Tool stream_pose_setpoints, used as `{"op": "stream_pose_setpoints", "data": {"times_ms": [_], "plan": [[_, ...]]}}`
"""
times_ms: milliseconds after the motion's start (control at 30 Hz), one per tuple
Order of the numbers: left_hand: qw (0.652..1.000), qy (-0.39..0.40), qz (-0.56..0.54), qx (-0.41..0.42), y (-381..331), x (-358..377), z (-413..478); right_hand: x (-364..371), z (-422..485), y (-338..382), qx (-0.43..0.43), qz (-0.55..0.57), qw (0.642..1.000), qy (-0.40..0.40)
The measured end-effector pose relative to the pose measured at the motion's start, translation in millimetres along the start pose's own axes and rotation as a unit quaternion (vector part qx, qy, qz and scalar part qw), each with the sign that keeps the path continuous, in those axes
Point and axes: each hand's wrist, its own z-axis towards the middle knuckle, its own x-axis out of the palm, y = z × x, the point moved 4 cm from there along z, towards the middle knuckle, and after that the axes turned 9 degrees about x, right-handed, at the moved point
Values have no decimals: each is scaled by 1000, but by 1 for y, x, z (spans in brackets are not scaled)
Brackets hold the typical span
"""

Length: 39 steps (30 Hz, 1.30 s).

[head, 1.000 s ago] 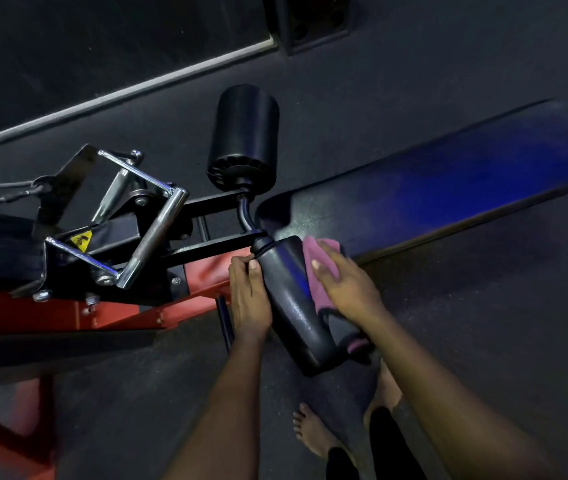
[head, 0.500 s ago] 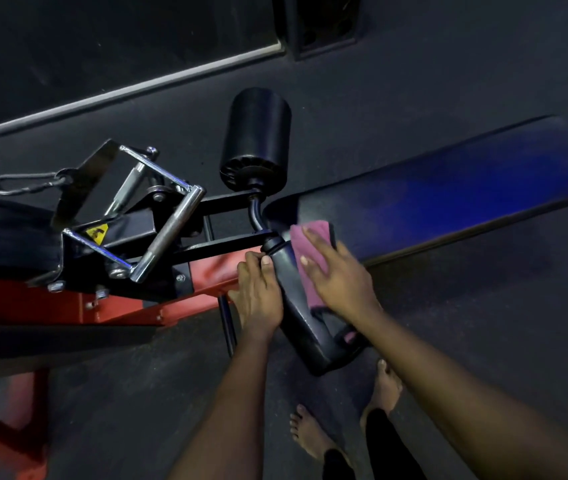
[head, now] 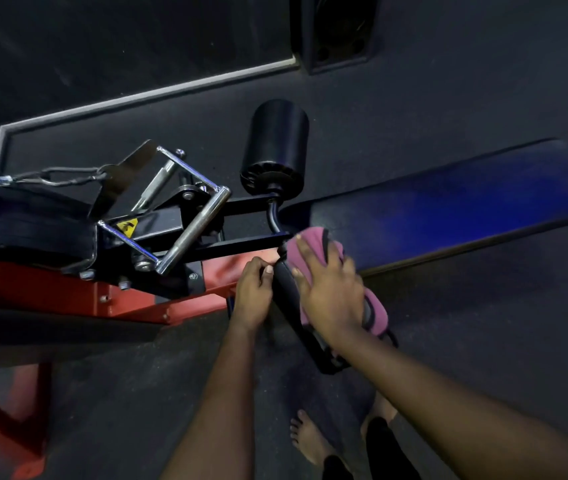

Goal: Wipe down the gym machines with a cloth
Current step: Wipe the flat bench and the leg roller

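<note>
Stretching in from the lower right, the right hand [head: 327, 292] is laid with fingers spread on a folded pink cloth [head: 312, 241], which is pressed onto the near black padded roller [head: 284, 287]. The left hand [head: 253, 292] is held curled beside the roller; whether anything is gripped cannot be told.

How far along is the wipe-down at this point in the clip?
Nothing shows as finished; no surface looks visibly wiped. In hand: the right hand presses the pink cloth on the near roller pad, the left hand curled beside it. Remaining, by the look of it: the far roller pad, the long bench pad, the chrome handle and the red frame.
</note>
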Motion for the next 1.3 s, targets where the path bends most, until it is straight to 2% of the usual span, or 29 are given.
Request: {"op": "stream_pose_setpoints", "data": {"times_ms": [133,300,467,600,667,833,933,1067,1300], "plan": [[1000,13,1,19,2,-5,4,5,27,26,4,-24,999,32],[1000,18,-14,3,-3,-6,-3,1,-35,-13,-40,-57,998,-3],[1000,10,-4,-5,-5,-7,-9,4,-70,-36,-20,-80,997,-6],[1000,16,10,-13,-5,-7,-11,7,-35,-7,28,-63,998,-9],[998,39,32,-31,-5,-7,-8,5,-12,7,51,-40,998,10],[981,153,111,-50,-33,-18,-3,-16,10,0,61,48,994,79],[986,124,105,-27,-70,-34,-1,-40,12,-17,94,170,977,88],[995,87,54,15,-124,-57,4,-88,9,-22,94,295,949,52],[994,68,-21,80,-229,-74,12,-186,4,-25,25,395,918,14]]}}
